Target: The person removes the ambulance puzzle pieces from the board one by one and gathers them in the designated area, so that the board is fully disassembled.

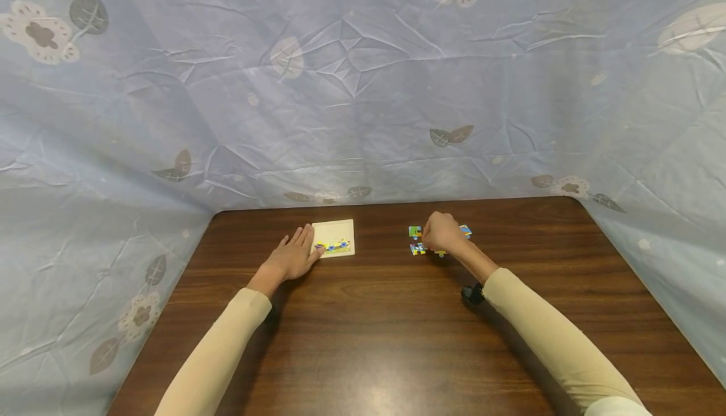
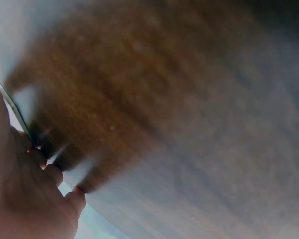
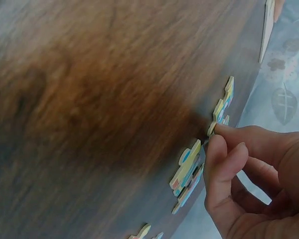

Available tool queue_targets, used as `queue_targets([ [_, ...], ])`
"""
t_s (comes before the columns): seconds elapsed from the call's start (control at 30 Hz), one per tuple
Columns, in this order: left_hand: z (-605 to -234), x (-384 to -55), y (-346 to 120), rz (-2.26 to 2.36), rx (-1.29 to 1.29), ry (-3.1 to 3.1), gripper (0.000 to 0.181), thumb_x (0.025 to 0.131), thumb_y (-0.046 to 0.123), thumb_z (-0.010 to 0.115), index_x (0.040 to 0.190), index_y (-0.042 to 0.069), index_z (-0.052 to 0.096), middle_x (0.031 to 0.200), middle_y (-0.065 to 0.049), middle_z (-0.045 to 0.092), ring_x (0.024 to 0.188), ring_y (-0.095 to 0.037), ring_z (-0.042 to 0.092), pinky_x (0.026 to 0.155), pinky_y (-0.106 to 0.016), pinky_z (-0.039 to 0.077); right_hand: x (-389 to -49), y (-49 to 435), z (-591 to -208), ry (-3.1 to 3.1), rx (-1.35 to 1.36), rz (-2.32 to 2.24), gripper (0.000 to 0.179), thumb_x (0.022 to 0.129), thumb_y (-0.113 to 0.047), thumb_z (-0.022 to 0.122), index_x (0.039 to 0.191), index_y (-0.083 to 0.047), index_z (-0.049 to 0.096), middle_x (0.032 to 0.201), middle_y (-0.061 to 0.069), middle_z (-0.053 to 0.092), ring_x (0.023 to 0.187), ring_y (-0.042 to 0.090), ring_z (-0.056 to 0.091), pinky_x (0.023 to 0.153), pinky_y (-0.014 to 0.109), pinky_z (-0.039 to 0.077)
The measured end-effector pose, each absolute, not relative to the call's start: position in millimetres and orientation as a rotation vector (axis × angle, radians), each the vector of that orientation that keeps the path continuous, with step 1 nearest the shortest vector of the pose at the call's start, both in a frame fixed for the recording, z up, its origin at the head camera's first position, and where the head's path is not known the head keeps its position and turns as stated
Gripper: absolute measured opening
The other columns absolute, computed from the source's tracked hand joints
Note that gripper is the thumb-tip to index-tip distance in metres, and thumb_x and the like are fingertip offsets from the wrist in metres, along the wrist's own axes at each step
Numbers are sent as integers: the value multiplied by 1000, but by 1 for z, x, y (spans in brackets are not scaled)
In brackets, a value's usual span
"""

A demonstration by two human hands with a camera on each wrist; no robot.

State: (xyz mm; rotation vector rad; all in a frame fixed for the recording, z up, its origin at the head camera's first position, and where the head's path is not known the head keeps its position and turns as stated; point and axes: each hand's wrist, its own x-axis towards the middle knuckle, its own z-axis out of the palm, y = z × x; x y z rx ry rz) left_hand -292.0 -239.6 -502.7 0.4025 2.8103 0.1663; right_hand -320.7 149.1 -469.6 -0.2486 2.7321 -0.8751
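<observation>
A pale square puzzle tray [image 1: 333, 228] lies near the table's far edge, with colourful jigsaw pieces [image 1: 338, 246] fitted along its near side. My left hand [image 1: 290, 260] rests against the tray's left side, fingers extended and thumb over its near left corner. To the right, my right hand [image 1: 444, 233] reaches down among loose jigsaw pieces [image 1: 417, 249]. In the right wrist view, its thumb and forefinger pinch the edge of a puzzle piece [image 3: 212, 129], whose picture is mostly hidden. More pieces [image 3: 188, 169] lie just beside the fingertips.
The brown wooden table [image 1: 363, 315] ends a little beyond the tray and pieces. Behind it and at both sides hangs a grey-blue curtain [image 1: 351, 120] with flowers and leaves. One loose piece [image 1: 466, 230] lies to the right of my right hand.
</observation>
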Motion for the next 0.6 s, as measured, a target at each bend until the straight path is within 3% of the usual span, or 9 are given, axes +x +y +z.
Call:
queue_targets([
  [0.2, -505, -293, -239, 164, 399, 2813, 80, 114, 54, 26, 169, 2, 1, 178, -18, 1, 166, -38, 7, 134, -63, 10, -322, 152, -473, 2723, -222, -899, 15, 88, 2, 71, 79, -1, 82, 85, 14, 81, 63, 18, 73, 53, 19, 56],
  [0.33, -505, -293, -240, 162, 398, 2812, 80, 114, 55, 26, 169, 2, 1, 178, -18, 0, 166, -37, 7, 135, -62, 10, -321, 153, -474, 2716, -197, -908, 16, 85, 1, 73, 72, -2, 80, 75, 11, 79, 60, 20, 73, 52, 20, 56],
  [0.6, -504, -294, -239, 169, 396, 2808, 80, 114, 54, 26, 168, 1, 0, 178, -19, 0, 166, -39, 7, 134, -63, 9, -321, 149, -471, 2733, -174, -753, 43, 87, -8, 74, 46, -12, 62, 51, 5, 67, 42, 11, 53, 44, 20, 42],
])
